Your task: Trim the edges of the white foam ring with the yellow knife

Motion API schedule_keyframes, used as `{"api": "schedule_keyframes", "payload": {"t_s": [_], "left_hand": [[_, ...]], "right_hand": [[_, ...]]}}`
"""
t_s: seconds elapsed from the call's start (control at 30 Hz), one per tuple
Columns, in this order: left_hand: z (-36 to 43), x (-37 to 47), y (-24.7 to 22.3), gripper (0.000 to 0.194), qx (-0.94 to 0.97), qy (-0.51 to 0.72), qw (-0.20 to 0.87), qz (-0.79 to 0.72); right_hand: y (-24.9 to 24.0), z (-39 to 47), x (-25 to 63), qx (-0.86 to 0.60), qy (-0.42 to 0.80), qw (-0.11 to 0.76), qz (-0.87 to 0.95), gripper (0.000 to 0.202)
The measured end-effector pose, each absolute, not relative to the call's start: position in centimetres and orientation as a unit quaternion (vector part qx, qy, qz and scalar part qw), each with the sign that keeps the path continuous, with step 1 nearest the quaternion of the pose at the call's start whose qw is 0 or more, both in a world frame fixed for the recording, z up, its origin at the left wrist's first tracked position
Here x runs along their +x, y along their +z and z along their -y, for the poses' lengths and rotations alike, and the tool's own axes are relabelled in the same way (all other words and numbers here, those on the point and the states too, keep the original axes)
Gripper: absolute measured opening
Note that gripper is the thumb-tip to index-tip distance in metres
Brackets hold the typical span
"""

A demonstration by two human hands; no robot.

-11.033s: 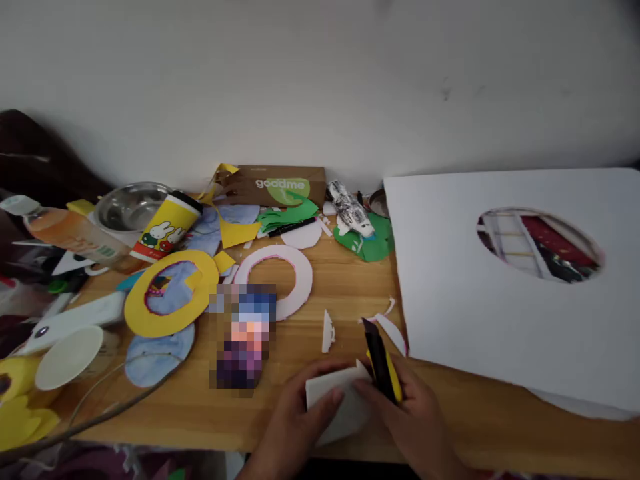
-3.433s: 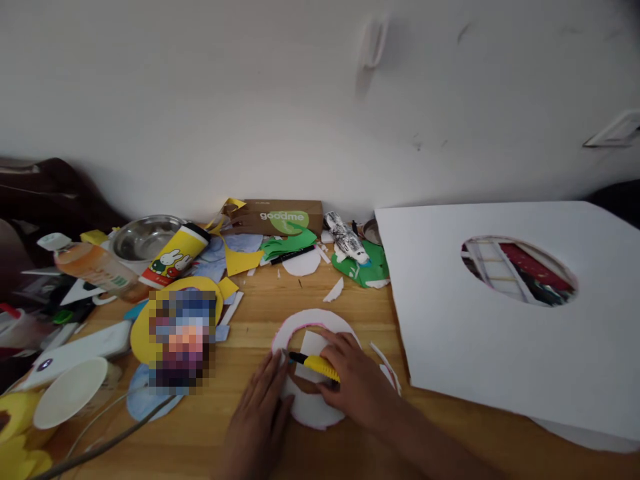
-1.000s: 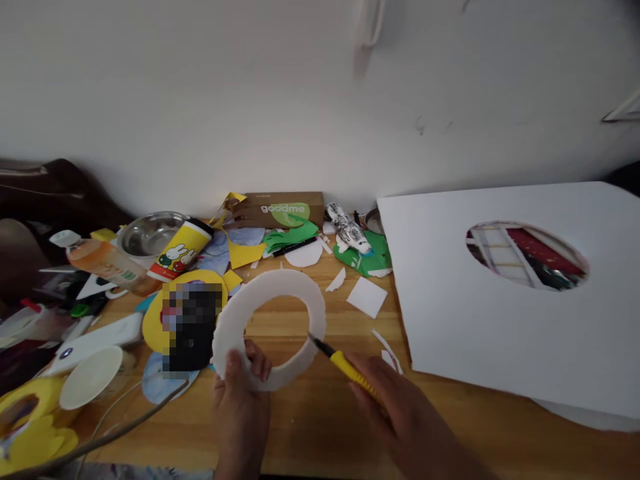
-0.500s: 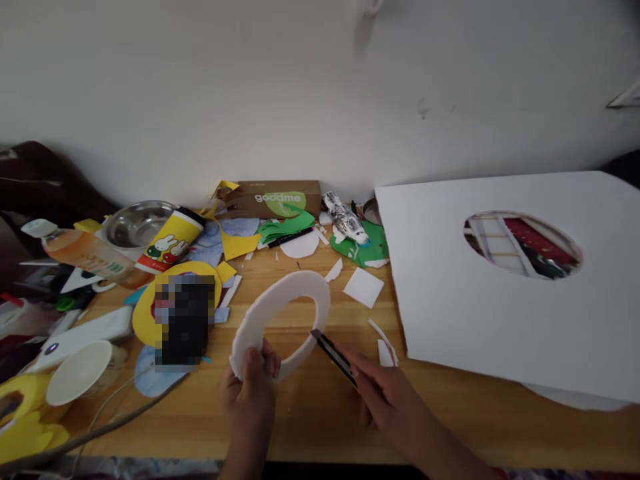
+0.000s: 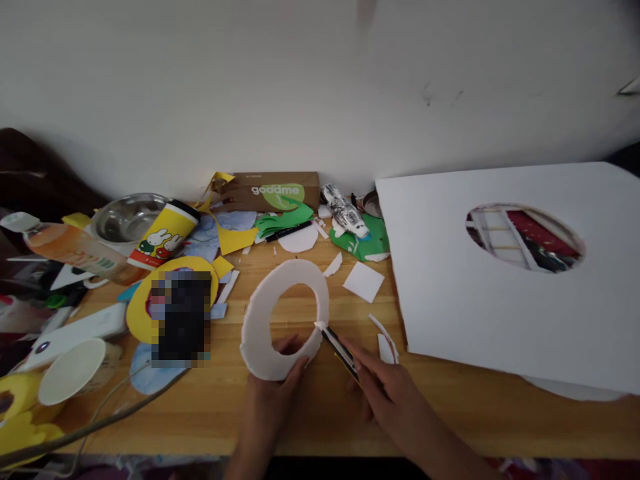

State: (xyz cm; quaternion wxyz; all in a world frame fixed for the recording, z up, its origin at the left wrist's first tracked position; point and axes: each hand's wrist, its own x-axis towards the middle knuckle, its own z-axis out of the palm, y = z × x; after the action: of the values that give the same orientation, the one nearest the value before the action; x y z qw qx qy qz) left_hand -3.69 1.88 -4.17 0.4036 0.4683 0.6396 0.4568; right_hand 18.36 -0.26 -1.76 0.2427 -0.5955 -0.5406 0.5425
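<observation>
A white foam ring (image 5: pixel 257 327) with a slightly ragged outer edge is held up, tilted, over the wooden table (image 5: pixel 310 427). My left hand (image 5: pixel 275 393) grips its lower edge, thumb in front and fingers reaching behind into the hole. In my right hand (image 5: pixel 383 390) is a utility knife (image 5: pixel 343 352), black with a yellow edge. Its blade tip meets the ring's right side at the inner edge. To the right of the knife lie a thin curved white offcut (image 5: pixel 384 333) and a small white scrap (image 5: pixel 385 349). A white square piece (image 5: pixel 365 281) rests behind them.
At right lies a large white board (image 5: pixel 500 313) with an oval hole. Behind are a brown box (image 5: pixel 245 193) and green sheets (image 5: pixel 287 217). On the left stand a yellow cup (image 5: pixel 165 235), metal bowl (image 5: pixel 127 220), bottle (image 5: pixel 75 247), paper cup (image 5: pixel 77 373) and a cable (image 5: pixel 100 427).
The ring has been turned to face me more. My left hand has shifted right along its lower edge, and the blade still touches the ring's right side.
</observation>
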Motion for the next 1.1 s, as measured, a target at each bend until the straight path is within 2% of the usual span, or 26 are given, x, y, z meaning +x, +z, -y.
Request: {"api": "schedule_keyframes", "payload": {"t_s": [0.1,0.47,0.63,0.77,1.1], "left_hand": [[-1.9,-3.6,-4.1,0.025,0.483,0.42,0.411,-0.649],[-2.0,-3.4,-3.1,0.022,0.474,0.398,0.425,-0.661],[-3.2,-2.4,-3.0,0.032,0.487,0.399,0.447,-0.636],[-3.9,-1.5,-3.3,0.024,0.479,0.407,0.458,-0.629],[-4.2,-1.2,-2.5,0.025,0.459,0.392,0.477,-0.638]], "right_hand": [[-1.9,0.1,18.6,-0.601,0.538,0.26,0.531,0.053],[-2.2,0.1,18.6,-0.59,0.515,0.287,0.552,0.052],[-2.3,0.2,18.5,-0.589,0.524,0.28,0.548,0.051],[-2.3,-0.1,18.6,-0.589,0.534,0.292,0.531,0.051],[-2.2,-0.5,18.6,-0.595,0.517,0.286,0.545,0.05]]}}
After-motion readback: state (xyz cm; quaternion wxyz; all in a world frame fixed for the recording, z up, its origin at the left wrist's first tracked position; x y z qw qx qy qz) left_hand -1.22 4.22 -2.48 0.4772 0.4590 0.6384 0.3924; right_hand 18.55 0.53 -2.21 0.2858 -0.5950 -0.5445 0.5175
